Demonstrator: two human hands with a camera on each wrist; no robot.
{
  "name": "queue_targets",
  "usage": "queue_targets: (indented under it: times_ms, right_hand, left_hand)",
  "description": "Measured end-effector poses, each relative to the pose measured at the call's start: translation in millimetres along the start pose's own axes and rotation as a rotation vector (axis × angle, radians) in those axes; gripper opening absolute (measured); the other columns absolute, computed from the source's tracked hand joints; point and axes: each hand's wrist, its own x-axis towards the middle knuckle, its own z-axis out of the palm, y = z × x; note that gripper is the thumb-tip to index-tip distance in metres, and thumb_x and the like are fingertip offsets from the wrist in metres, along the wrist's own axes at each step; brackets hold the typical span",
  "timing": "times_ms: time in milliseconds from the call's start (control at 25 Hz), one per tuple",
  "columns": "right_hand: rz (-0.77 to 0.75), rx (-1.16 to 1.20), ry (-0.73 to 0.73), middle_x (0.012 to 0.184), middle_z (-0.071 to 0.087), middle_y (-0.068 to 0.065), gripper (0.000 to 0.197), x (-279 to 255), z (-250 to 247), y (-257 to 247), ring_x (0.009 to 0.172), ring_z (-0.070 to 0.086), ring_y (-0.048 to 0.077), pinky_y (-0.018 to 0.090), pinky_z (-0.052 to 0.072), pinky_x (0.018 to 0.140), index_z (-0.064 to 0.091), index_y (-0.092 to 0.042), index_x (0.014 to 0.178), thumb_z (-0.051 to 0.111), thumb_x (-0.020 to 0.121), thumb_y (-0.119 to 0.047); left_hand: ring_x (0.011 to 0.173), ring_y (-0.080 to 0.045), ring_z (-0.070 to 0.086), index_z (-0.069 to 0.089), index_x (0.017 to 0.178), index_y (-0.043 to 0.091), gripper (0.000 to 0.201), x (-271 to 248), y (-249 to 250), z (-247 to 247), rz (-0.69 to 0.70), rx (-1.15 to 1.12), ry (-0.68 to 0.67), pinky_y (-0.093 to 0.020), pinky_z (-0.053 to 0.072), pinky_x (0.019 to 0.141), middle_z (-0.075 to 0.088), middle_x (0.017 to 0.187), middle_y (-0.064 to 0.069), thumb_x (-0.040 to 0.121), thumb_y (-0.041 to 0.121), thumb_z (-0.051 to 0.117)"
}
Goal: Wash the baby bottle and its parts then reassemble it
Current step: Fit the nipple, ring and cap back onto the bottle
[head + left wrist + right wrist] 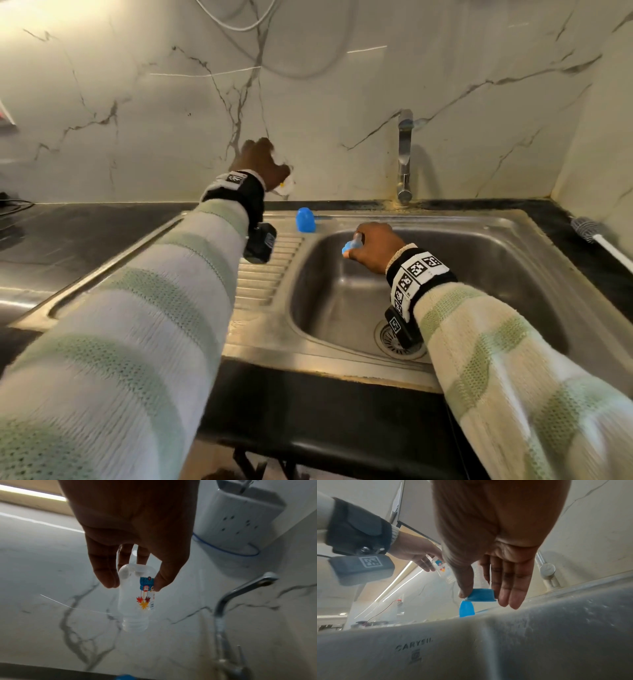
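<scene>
Clear plastic: one baby bottle (135, 599), inverted, long axis vertical, open neck pointing down, pinched near its base by left grip (135, 536) against marble wall. One blue collar with nipple (481, 595), pinched by right grip (489, 555) over steel sink (513, 246). One blue cap (306, 220), upright beside drainboard.

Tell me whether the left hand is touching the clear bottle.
Touching. The left wrist view shows the left hand gripping the clear bottle near its base, thumb on one side, a finger on the other, open neck pointing away.
</scene>
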Motion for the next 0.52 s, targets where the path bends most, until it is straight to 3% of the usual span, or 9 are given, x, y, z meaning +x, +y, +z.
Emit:
queue_targets:
  times_ms: [160,360,520]
  right_hand:
    - [0.077,0.089,0.146,0.098,0.066,0.011,0.035,-14.3,-38.5,18.1,0.09,0.061,0.028,0.031,0.046,0.074,0.065,-0.008,0.096,0.077,0.079,-0.036]
    - [0.205,0.121,0.307,0.086,0.066,0.007,0.031,-41.2,-79.6,73.9,0.077,0.058,0.024,0.028,0.038,0.065,0.064,-0.011,0.088,0.077,0.075,-0.035]
    - [0.298,0.184,0.363,0.104,0.07,0.009,0.037,-47.4,-82.6,101.8,0.094,0.063,0.024,0.022,0.042,0.076,0.069,-0.011,0.103,0.081,0.072,-0.028]
  left_hand:
    - [0.123,-0.032,0.053,0.053,0.131,0.018,0.056,-60.5,76.7,38.8,0.071,-0.211,-0.068,-0.034,0.042,0.1,0.052,0.133,-0.013,0.082,0.043,0.067]
    - [0.124,-0.028,0.052,0.049,0.137,0.016,0.059,-111.1,138.1,92.2,0.072,-0.517,-0.095,-0.031,0.039,0.1,0.056,0.135,-0.01,0.085,0.038,0.067]
    - [0.123,-0.032,0.054,0.047,0.138,0.012,0.06,-113.9,141.4,127.2,0.019,-0.588,-0.155,-0.035,0.044,0.101,0.057,0.136,-0.013,0.088,0.037,0.067]
